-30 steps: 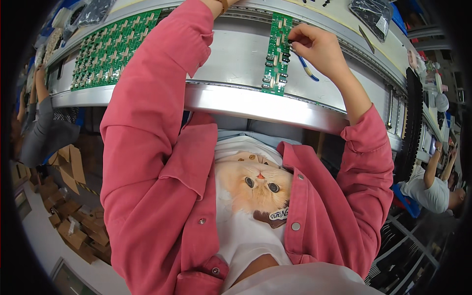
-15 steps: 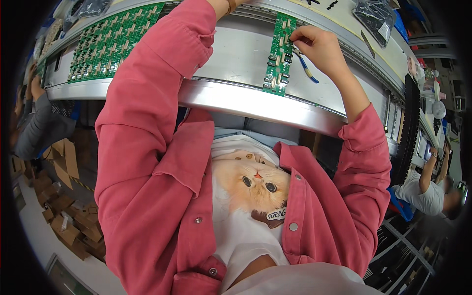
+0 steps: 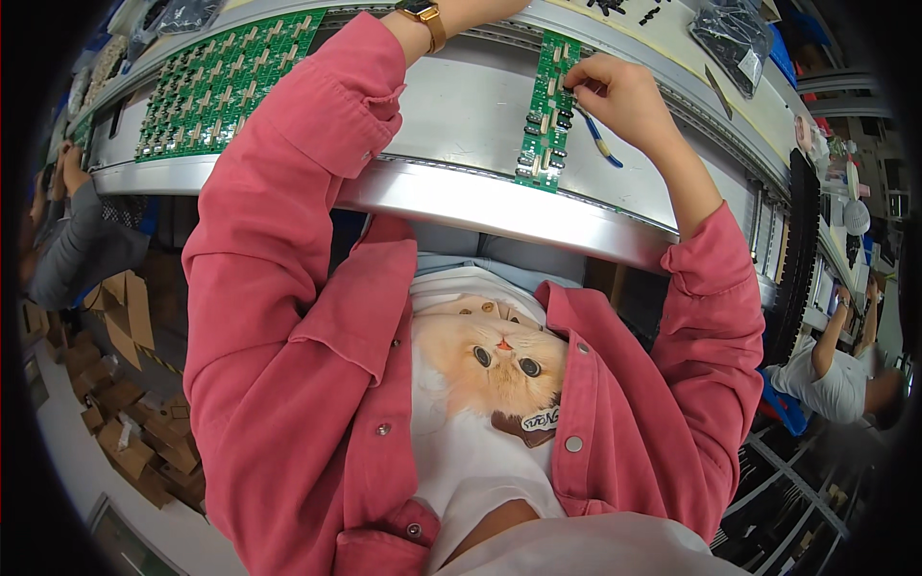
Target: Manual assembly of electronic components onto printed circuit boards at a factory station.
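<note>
A metal track curves across the top of the view. On it, at nine o'clock from the narrow green circuit board, lies a block of green boards; the narrow board itself reaches across the track. The right hand, at three o'clock, has thumb and forefinger bent close together at that board's edge; whether they pinch anything, I cannot tell. The left hand, at eleven o'clock, is cut off, its grip hidden. At four o'clock rests a blue-and-yellow tool; at one, small black pieces.

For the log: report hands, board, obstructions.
Right hand at narrow green board, grip unclear. Left hand cut off by frame. Blue-yellow tool lies close beside board.
</note>
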Action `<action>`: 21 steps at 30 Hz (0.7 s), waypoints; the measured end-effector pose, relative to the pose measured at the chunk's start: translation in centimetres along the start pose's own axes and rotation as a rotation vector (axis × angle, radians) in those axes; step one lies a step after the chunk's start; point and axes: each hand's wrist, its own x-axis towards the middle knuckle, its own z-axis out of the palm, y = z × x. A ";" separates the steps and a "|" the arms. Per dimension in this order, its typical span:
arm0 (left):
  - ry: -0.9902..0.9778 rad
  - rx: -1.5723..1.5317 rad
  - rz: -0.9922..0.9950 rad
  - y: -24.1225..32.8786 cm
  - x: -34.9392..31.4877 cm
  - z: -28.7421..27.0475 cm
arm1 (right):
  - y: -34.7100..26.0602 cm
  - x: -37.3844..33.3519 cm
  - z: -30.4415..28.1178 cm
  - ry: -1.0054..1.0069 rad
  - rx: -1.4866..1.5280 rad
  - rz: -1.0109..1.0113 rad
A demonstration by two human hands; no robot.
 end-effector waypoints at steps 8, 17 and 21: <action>-0.419 0.067 -0.035 0.1 -0.4 -0.2 | 5.2 2.5 -1.7 0.308 -0.226 -0.023; -0.416 0.090 -0.012 7.1 -4.8 -2.1 | 11.8 4.7 -3.2 0.363 -0.486 -0.058; -0.400 0.145 -0.009 7.5 -5.2 -1.7 | 11.6 4.6 -3.9 0.340 -0.582 -0.078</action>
